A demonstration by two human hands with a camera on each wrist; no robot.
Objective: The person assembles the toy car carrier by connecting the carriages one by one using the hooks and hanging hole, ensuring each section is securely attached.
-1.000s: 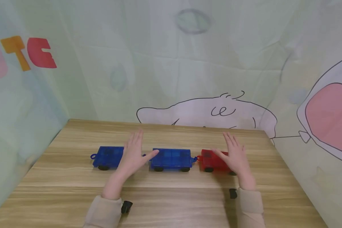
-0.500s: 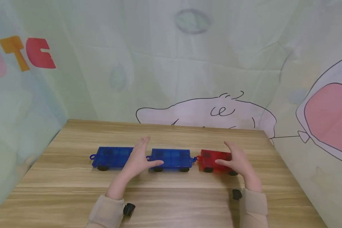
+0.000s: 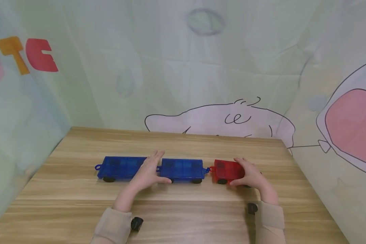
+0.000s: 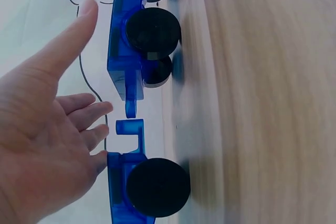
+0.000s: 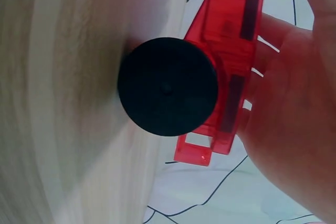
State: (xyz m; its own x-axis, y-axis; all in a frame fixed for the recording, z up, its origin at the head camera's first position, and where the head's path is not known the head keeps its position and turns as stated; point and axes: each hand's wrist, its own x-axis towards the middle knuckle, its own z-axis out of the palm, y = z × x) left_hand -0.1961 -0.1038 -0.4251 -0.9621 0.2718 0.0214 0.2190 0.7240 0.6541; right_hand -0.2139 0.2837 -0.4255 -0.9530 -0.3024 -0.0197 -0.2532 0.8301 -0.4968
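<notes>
Three toy train cars stand in a row: a left blue car (image 3: pixel 122 167), a middle blue car (image 3: pixel 183 168) and a red car (image 3: pixel 227 170). My left hand (image 3: pixel 146 173), fingers spread, hovers over the joint between the blue cars. In the left wrist view a narrow gap shows between the upper car's tab (image 4: pixel 130 100) and the lower car's hook (image 4: pixel 134 128). My right hand (image 3: pixel 251 174) grips the red car from its right end, thumb on the near side, fingers on the far side. Its black wheel (image 5: pixel 168 86) fills much of the right wrist view.
The cars sit across the middle of a wood-grain table (image 3: pixel 189 217). Behind it hangs a pale printed cloth (image 3: pixel 170 67) with letters and cartoon outlines. A ring (image 3: pixel 98 167) sticks out from the left blue car's end. The middle blue and red cars meet at their couplers (image 3: pixel 209 169).
Both hands have come down toward the cars. My right fingers and thumb have closed in around the red car; my left thumb has dropped to the middle blue car's near side.
</notes>
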